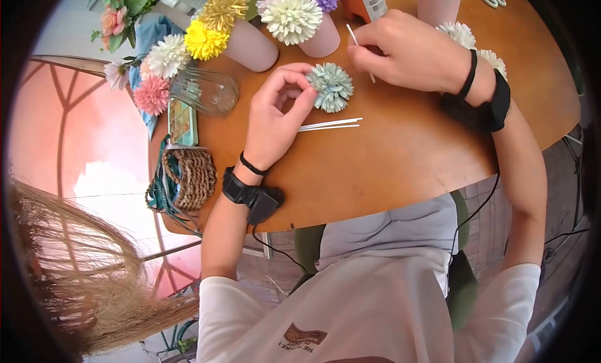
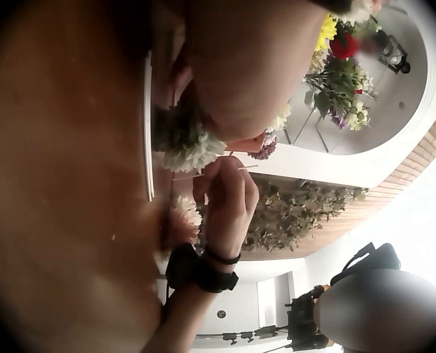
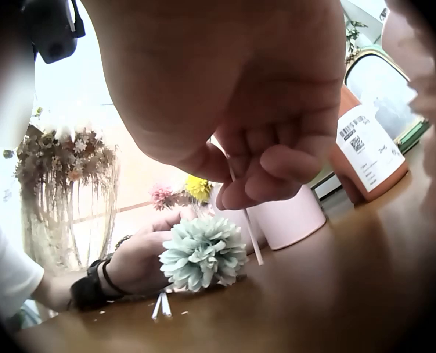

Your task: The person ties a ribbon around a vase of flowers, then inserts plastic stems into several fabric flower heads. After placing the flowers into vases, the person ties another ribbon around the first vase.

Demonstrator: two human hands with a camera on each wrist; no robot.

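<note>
In the head view my left hand (image 1: pixel 272 112) pinches a pale blue-green artificial flower head (image 1: pixel 332 87) between thumb and forefinger, low over the table. My right hand (image 1: pixel 410 53), to its right, holds a thin white stick (image 1: pixel 351 34) between thumb and fingers. The right wrist view shows that stick (image 3: pixel 255 243) slanting down beside the flower head (image 3: pixel 203 254), its lower end close to the tabletop. Several loose white sticks (image 1: pixel 332 124) lie on the table just below the flower. In the left wrist view the flower's underside is mostly hidden behind my left hand (image 2: pixel 251 66).
Pink cups (image 1: pixel 253 47) with yellow, white and purple flowers stand at the back, beside a glass jar (image 1: pixel 216 94). An orange container (image 1: pixel 357 5) and another pink cup (image 1: pixel 438 5) are behind my right hand. A woven basket (image 1: pixel 199 178) sits at the left edge; white flowers (image 1: pixel 457 34) lie right.
</note>
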